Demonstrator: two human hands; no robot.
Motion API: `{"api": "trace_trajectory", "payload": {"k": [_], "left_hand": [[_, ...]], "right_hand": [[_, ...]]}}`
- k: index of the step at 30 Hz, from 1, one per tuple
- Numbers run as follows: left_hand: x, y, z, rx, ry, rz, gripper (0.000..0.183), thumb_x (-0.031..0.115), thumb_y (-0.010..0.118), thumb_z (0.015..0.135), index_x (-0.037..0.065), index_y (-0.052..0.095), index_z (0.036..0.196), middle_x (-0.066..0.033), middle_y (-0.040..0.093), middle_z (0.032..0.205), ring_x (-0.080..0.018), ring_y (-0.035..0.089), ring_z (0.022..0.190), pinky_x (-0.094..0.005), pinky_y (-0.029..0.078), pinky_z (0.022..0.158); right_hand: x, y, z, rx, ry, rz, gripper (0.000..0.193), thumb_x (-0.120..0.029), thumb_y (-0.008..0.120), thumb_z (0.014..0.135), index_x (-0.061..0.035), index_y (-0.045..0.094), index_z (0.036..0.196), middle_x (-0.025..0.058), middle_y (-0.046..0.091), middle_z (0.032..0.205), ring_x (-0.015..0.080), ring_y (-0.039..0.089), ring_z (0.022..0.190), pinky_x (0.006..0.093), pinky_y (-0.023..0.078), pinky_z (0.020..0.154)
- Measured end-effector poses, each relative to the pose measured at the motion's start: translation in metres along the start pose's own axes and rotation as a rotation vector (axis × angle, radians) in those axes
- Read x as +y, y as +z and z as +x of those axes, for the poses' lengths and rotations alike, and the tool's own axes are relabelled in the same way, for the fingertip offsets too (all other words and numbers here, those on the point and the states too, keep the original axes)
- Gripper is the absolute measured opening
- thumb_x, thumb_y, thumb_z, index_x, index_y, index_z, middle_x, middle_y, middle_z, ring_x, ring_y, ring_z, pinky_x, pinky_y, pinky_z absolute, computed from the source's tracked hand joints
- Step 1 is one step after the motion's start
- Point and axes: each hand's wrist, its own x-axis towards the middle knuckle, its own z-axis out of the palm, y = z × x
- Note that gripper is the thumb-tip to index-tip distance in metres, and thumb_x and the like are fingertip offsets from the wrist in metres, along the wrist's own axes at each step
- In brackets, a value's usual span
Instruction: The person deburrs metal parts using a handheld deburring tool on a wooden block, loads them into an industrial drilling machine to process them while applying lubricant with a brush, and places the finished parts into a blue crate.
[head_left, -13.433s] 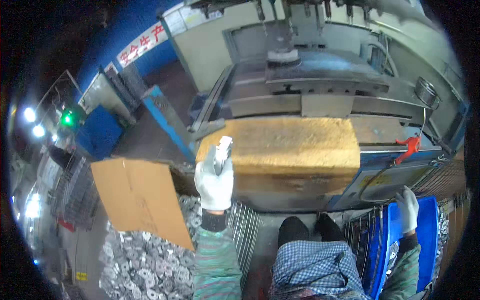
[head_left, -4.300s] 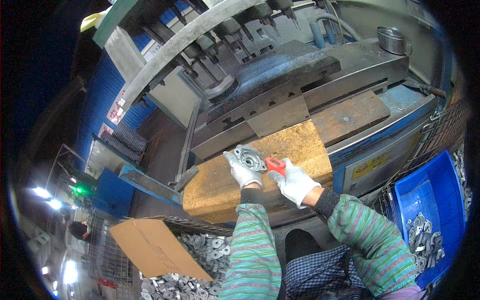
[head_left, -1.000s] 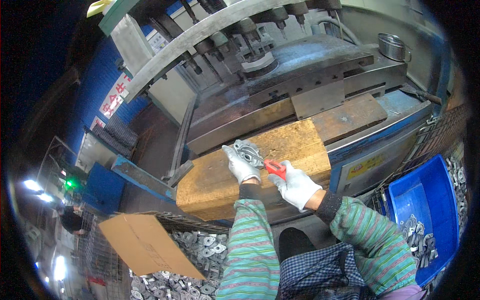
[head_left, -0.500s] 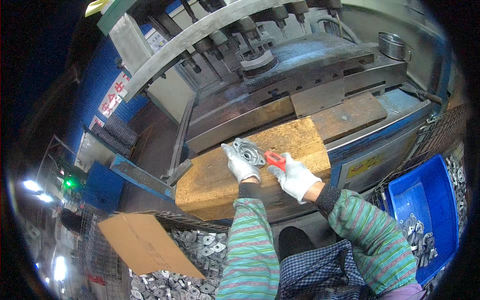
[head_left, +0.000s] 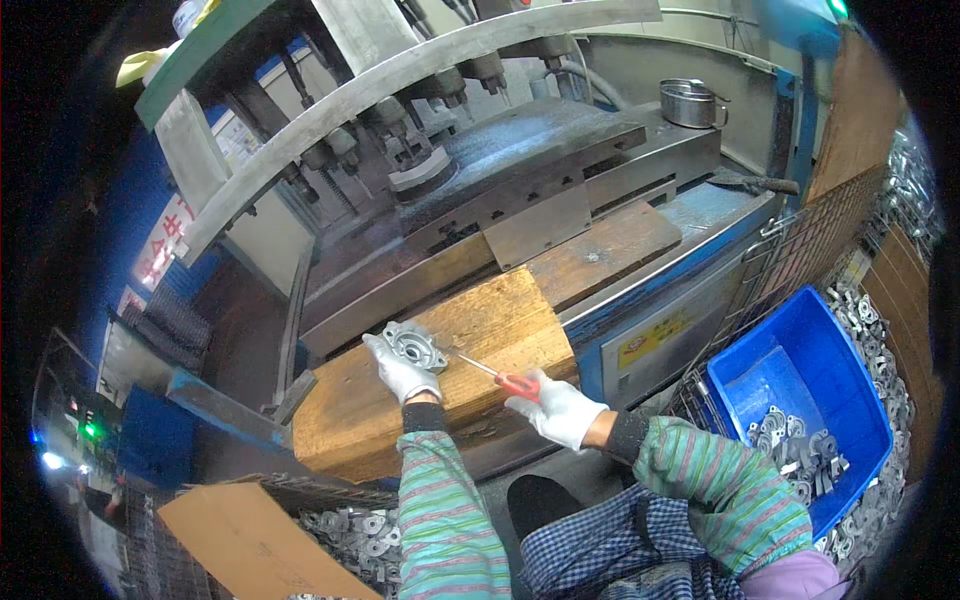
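My left hand (head_left: 405, 372), in a white glove, grips a round grey metal casting (head_left: 413, 345) by its left side. The casting has a ringed hollow and lug-like edges, and sits tilted over a thick wooden block (head_left: 500, 330). In my gloved right hand (head_left: 562, 412) is a screwdriver (head_left: 518, 386) with a red handle, my fingers wrapped round it. Its thin shaft points up and left toward the casting, with the tip a little apart from it.
Behind the block stands a drilling machine with several spindles (head_left: 390, 115) above a metal bed (head_left: 530, 140). A blue bin (head_left: 720, 385) with castings (head_left: 790, 450) is at right. A cardboard sheet (head_left: 250, 540) lies over more castings (head_left: 360, 535) at lower left. A metal cup (head_left: 690, 104) stands at the back.
The screwdriver has drawn back to the right, away from the casting, where it was touching or very near before. My view has turned right, showing more of the blue bin.
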Motion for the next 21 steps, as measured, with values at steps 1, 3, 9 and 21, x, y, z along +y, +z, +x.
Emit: {"api": "trace_trajectory", "payload": {"k": [1, 3, 9, 21], "left_hand": [[0.001, 0.0, 0.0, 0.005, -0.002, 0.01, 0.05, 0.058, 0.043, 0.093, 0.01, 0.056, 0.094, -0.0054, 0.06, 0.079, -0.0209, 0.059, 0.066, -0.036, 0.051, 0.058], [0.002, 0.001, -0.002, 0.021, -0.007, 0.023, 0.05, 0.059, 0.042, 0.093, 0.011, 0.056, 0.093, -0.005, 0.06, 0.079, -0.0208, 0.059, 0.067, -0.0362, 0.051, 0.058], [0.005, 0.011, -0.008, 0.097, 0.015, 0.005, 0.053, 0.06, 0.04, 0.093, 0.01, 0.056, 0.088, -0.0072, 0.061, 0.073, -0.0211, 0.059, 0.06, -0.0316, 0.048, 0.048], [0.009, 0.005, -0.012, -0.003, -0.06, -0.005, 0.047, 0.055, 0.044, 0.094, 0.011, 0.057, 0.099, -0.0023, 0.059, 0.094, -0.0208, 0.056, 0.087, -0.035, 0.046, 0.078]], "right_hand": [[0.001, 0.001, -0.005, -0.015, 0.019, -0.037, 0.04, -0.032, 0.056, 0.092, -0.0004, 0.044, 0.112, 0.0289, 0.062, 0.096, 0.0449, 0.06, 0.091, 0.0446, 0.049, 0.077], [0.0, 0.0, -0.014, -0.018, 0.014, -0.09, 0.039, -0.032, 0.057, 0.092, -0.0007, 0.044, 0.111, 0.0283, 0.062, 0.096, 0.0447, 0.061, 0.091, 0.0443, 0.049, 0.076], [-0.017, -0.004, -0.023, -0.007, -0.007, -0.188, 0.037, -0.031, 0.058, 0.091, -0.0007, 0.045, 0.109, 0.0281, 0.062, 0.092, 0.0435, 0.061, 0.089, 0.0437, 0.049, 0.075], [-0.045, -0.013, -0.021, -0.009, 0.108, -0.249, 0.034, -0.031, 0.057, 0.091, -0.0009, 0.048, 0.105, 0.0283, 0.062, 0.087, 0.0452, 0.061, 0.085, 0.046, 0.049, 0.072]]}}
